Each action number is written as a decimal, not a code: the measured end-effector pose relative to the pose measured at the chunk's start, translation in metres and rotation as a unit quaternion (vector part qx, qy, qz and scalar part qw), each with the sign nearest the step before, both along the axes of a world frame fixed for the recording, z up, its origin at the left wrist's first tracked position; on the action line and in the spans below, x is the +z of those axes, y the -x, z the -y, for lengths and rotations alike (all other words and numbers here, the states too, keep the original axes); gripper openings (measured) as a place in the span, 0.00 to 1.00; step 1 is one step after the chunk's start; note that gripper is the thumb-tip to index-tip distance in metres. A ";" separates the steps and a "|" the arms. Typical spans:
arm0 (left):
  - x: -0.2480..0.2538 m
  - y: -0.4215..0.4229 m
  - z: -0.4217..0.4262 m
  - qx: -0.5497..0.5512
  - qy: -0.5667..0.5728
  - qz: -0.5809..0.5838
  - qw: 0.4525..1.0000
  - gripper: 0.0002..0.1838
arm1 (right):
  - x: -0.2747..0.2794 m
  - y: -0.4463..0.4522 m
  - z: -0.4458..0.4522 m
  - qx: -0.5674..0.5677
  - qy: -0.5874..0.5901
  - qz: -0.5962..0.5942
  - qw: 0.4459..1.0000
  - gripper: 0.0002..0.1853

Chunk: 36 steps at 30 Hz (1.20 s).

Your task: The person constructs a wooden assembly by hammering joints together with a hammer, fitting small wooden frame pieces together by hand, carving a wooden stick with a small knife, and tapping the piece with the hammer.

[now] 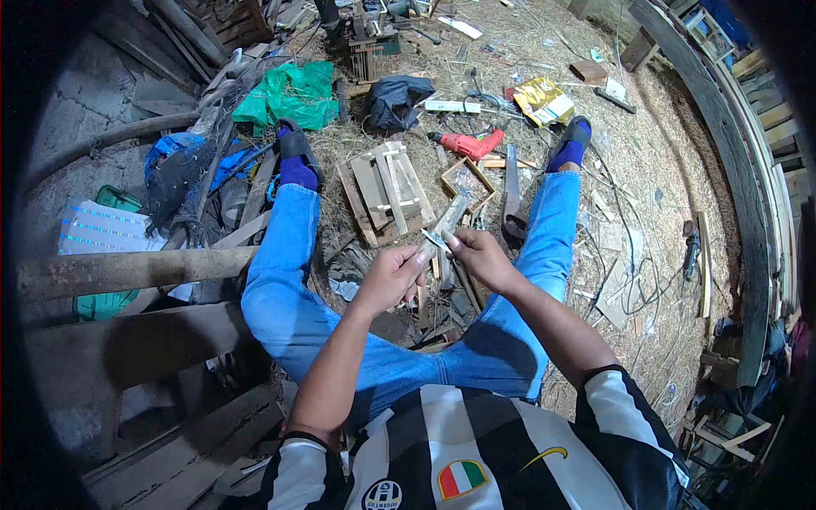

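Between my knees, my left hand (396, 274) is closed round the lower end of a flat, pale strip (451, 214) that slants up to the right. My right hand (482, 257) is pinched at the strip's side, by a small light-coloured piece (436, 240) lying across it; what that piece is, I cannot make out. Just beyond the hands sit a wooden frame of slats (389, 189) on the left and a small open wooden box (467, 184) on the right. A handsaw (512, 183) lies right of the box.
A red power drill (470, 144) lies beyond the box, near a black bag (397, 100), a green bag (293, 95) and a yellow packet (544, 103). A long pole (136, 274) lies left of my leg. Long boards (722, 127) line the right side.
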State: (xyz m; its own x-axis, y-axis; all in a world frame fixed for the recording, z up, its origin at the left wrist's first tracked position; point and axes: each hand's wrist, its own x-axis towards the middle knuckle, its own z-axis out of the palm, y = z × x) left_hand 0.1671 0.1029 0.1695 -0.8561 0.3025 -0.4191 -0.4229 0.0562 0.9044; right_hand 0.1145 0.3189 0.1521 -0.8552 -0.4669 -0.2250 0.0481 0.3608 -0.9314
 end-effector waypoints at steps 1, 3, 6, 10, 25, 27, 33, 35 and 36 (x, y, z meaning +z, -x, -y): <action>0.000 0.000 0.001 0.001 0.000 0.000 1.000 0.15 | 0.002 0.001 -0.001 0.001 0.000 0.000 1.000 0.18; 0.003 0.001 0.002 0.002 -0.023 0.005 1.000 0.15 | 0.008 0.002 -0.005 -0.018 0.129 0.276 0.952 0.16; -0.001 0.001 0.003 0.002 -0.048 0.012 0.999 0.15 | 0.008 0.001 -0.009 0.010 0.193 0.343 0.919 0.14; -0.002 0.000 0.003 0.006 -0.065 0.005 0.998 0.15 | 0.009 -0.005 -0.006 0.018 0.142 0.245 0.959 0.12; 0.004 0.000 0.008 0.018 0.007 0.008 1.000 0.15 | 0.020 -0.003 -0.013 0.055 -0.112 -0.131 0.983 0.14; 0.002 0.000 0.010 0.024 -0.010 0.023 0.999 0.15 | 0.043 -0.007 -0.012 0.055 -0.083 -0.088 0.991 0.15; 0.012 0.003 0.008 0.039 -0.021 0.065 0.997 0.15 | 0.013 -0.011 -0.018 0.052 -0.171 -0.415 0.892 0.14; 0.006 0.002 0.006 0.038 -0.029 0.067 0.997 0.15 | 0.010 -0.011 -0.019 0.039 -0.220 -0.487 0.844 0.14; 0.006 0.003 0.004 0.038 -0.037 0.069 0.996 0.16 | 0.009 -0.012 -0.019 0.025 -0.267 -0.553 0.789 0.14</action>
State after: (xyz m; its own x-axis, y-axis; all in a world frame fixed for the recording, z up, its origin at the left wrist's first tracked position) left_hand 0.1645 0.0989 0.1752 -0.8136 0.2730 -0.5134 -0.5441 -0.0459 0.8378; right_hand 0.1260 0.3380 0.1615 -0.6491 -0.5982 0.4700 -0.7148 0.6909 -0.1078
